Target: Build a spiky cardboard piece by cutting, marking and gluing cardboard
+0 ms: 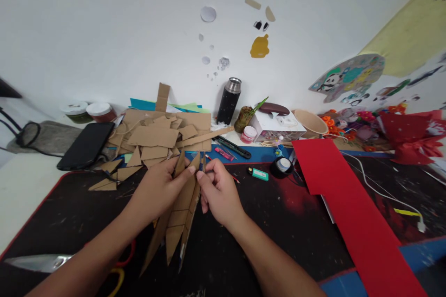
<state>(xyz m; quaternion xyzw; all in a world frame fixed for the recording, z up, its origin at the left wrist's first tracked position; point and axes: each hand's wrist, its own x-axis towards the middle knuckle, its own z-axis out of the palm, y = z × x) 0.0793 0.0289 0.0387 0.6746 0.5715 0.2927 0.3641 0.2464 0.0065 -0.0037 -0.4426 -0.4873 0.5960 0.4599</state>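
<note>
My left hand and my right hand meet over the black desk mat. Between them they hold a bundle of long pointed cardboard pieces that hang down toward me. The left hand's fingers wrap the top of the bundle from the left. The right hand pinches its upper right edge with curled fingers. Just behind the hands lies a heap of cut cardboard scraps.
A black phone lies left of the scraps. A red paper sheet stretches across the right. A black flask, a green lighter, a tape roll, pens, a white cable and craft clutter line the back. Scissors rest near left.
</note>
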